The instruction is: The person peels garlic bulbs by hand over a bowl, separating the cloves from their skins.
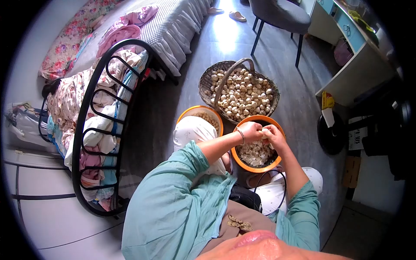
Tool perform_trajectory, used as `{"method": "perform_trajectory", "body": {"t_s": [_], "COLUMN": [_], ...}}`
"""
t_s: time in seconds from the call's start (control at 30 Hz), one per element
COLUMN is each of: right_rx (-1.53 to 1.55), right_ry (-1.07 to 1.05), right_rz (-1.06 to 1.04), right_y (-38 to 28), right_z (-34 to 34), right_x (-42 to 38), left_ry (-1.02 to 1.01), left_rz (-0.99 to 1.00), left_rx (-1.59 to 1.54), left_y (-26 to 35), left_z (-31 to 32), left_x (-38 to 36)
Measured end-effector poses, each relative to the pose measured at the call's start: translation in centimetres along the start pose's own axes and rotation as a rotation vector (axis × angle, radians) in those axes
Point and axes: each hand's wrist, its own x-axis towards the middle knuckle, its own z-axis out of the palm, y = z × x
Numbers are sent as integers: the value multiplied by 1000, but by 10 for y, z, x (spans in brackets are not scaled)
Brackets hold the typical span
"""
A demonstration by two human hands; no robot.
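Observation:
My left hand, with a bracelet at the wrist, and my right hand meet over an orange-rimmed tub. Both are closed, fingertips pinched together on a pale garlic bulb that they mostly cover. Papery garlic skins lie in the tub below. Just beyond stands a wicker basket with an arched handle, holding many whole garlic bulbs. Left of the tub, an orange-rimmed bowl contains garlic cloves, partly hidden behind my left knee.
A black metal bed frame with piled clothes and bedding is on the left. Farther back are a grey chair and slippers. At the right stand a desk and a round black base.

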Motion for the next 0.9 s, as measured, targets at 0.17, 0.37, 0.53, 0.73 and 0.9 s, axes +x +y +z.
{"method": "perform_trajectory", "body": {"t_s": [0.17, 0.37, 0.53, 0.73, 0.9], "right_rx": [323, 406, 351, 468, 427], "right_ry": [-50, -16, -26, -94, -5], "right_rz": [-32, -25, -28, -40, 23], "right_y": [-14, -4, 3, 8, -4], "right_z": [-7, -11, -6, 4, 6], "right_x": [0, 2, 5, 3, -3], "left_ry": [-222, -214, -328, -257, -188], "left_rz": [-247, 6, -238, -174, -76], "left_rx": [-468, 283, -613, -488, -402], "left_y": [-9, -30, -14, 11, 16], "left_z": [-5, 17, -1, -6, -8], "left_x": [11, 13, 15, 2, 0]}}
